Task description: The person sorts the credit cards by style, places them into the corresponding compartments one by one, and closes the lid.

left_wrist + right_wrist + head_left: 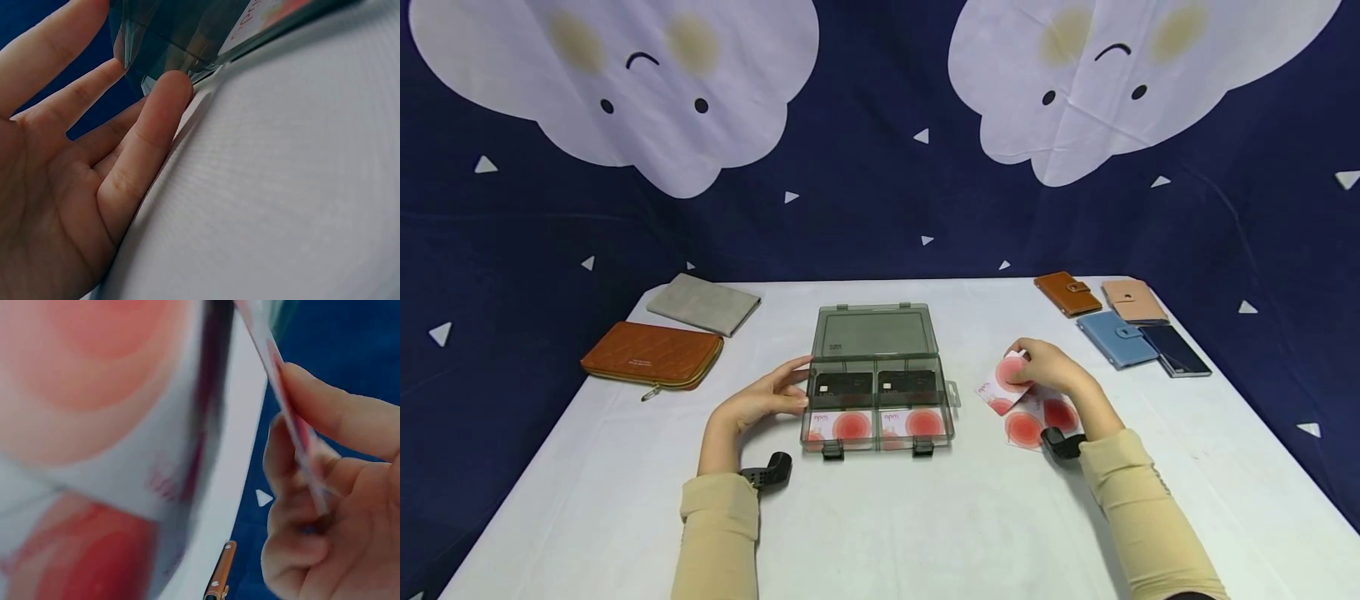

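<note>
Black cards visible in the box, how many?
2: one black card in the back-left compartment of the box, another black card in the back-right. More may lie hidden underneath.

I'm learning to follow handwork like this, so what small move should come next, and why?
I'd judge that the right hand should carry its pinched card left toward the open box: similar red-circled cards lie in the box's front row, the lid is folded back, and the left hand touches the box's left side, perhaps steadying it.
</note>
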`<state>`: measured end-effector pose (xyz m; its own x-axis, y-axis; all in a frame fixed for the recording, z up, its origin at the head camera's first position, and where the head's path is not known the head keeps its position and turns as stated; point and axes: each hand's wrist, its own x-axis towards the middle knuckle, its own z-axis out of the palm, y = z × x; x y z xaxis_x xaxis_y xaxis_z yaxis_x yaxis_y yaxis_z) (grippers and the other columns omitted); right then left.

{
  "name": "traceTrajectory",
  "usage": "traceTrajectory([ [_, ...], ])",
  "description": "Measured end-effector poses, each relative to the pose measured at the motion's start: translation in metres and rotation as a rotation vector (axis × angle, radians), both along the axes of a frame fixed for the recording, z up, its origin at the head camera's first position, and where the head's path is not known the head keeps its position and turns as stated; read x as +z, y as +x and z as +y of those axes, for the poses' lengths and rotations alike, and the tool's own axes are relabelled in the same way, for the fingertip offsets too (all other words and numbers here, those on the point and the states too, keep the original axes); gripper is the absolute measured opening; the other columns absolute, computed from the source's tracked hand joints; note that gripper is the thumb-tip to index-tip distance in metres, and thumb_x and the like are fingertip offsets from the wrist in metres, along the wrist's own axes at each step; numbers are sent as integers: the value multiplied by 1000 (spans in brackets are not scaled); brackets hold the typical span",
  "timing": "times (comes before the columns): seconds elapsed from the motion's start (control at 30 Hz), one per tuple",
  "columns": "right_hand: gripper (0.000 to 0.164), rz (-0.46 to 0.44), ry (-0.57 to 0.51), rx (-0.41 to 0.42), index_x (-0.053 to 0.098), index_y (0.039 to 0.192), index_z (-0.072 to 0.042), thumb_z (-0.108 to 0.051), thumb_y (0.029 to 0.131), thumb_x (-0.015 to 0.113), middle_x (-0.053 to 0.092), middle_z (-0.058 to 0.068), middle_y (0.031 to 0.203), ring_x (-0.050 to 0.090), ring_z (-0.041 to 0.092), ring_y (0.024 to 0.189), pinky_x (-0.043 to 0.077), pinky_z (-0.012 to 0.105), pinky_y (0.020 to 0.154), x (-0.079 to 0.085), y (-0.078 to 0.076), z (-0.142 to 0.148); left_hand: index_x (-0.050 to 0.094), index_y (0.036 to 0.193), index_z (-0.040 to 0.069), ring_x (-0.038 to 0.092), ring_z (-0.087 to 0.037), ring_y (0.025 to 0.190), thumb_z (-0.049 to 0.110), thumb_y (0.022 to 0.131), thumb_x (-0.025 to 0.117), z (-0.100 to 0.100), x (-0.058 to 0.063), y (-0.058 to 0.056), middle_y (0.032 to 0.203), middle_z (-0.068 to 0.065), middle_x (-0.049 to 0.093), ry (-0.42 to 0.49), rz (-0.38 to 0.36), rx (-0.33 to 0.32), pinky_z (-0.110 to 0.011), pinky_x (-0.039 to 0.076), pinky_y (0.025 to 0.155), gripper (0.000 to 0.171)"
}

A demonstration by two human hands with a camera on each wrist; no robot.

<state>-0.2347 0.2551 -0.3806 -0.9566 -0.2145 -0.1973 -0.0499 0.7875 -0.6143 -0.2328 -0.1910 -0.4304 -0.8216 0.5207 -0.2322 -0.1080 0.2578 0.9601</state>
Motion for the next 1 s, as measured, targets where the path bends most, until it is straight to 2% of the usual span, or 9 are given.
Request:
traceTrajectory([
  [0.1, 27, 21, -115, -21, 54, 105, 5, -10, 85, 62, 57, 16, 92, 49, 24, 81, 41, 35, 71, 5, 1, -3, 16, 149, 14, 52, -13, 96, 8, 84, 63, 0, 0, 0, 150, -22, 15, 0, -2, 2, -37, 37, 94, 81],
  [0.2, 26, 75, -200, -56, 52, 105, 4, -11, 87, 61, 57, 11, 85, 49, 20, 75, 40, 32, 68, 12, 4, -9, 15, 149, 14, 51, -13, 96, 7, 83, 63, 0, 0, 0, 150, -23, 15, 7, -8, 3, -36, 38, 93, 82],
  [0.33, 27, 146, -274, -93, 50, 107, 3, -10, 86, 62, 48, 4, 70, 45, 17, 67, 37, 30, 63, 22, 10, -25, 15, 149, 13, 51, -12, 96, 5, 83, 63, 0, 1, 1, 150, -23, 15, 15, -15, 6, -34, 39, 91, 82],
  [0.43, 27, 160, -331, -96, 48, 108, 2, -7, 86, 61, 38, 2, 64, 39, 17, 63, 33, 30, 60, 28, 14, -37, 15, 149, 13, 52, -12, 94, 5, 83, 63, 0, 0, 1, 150, -23, 15, 19, -17, 6, -32, 40, 90, 82],
  [0.57, 30, 156, -397, -60, 46, 112, 2, -4, 86, 61, 42, 4, 67, 40, 17, 64, 34, 29, 59, 33, 21, -53, 16, 149, 13, 52, -11, 93, 5, 82, 64, 0, 0, 1, 150, -23, 16, 21, -18, 7, -31, 40, 89, 83],
  [0.7, 37, 141, -473, 61, 46, 119, 2, 3, 84, 59, 58, 15, 85, 48, 15, 69, 40, 27, 62, 30, 26, -70, 15, 149, 13, 52, -11, 93, 6, 82, 65, 0, 0, 0, 150, -23, 15, 24, -19, 6, -32, 39, 90, 84],
  [0.77, 40, 142, -477, 134, 49, 121, 1, 5, 83, 60, 60, 17, 95, 51, 13, 70, 43, 26, 63, 26, 29, -79, 15, 149, 13, 52, -11, 93, 6, 82, 65, 0, -1, 0, 150, -23, 15, 27, -20, 5, -32, 39, 90, 84],
  [0.83, 40, 153, -445, 185, 54, 120, -1, 6, 81, 61, 60, 15, 95, 53, 14, 69, 44, 26, 62, 21, 31, -88, 15, 149, 14, 52, -11, 93, 6, 82, 65, 1, -1, 0, 150, -23, 15, 30, -20, 4, -32, 40, 90, 84],
  [1.0, 28, 262, -222, 274, 64, 105, -9, 5, 81, 62, 63, 7, 93, 58, 19, 78, 49, 34, 70, 9, 40, -108, 15, 149, 13, 52, -11, 92, 6, 82, 64, 1, 0, 0, 150, -23, 15, 28, -22, 5, -32, 39, 90, 83],
])
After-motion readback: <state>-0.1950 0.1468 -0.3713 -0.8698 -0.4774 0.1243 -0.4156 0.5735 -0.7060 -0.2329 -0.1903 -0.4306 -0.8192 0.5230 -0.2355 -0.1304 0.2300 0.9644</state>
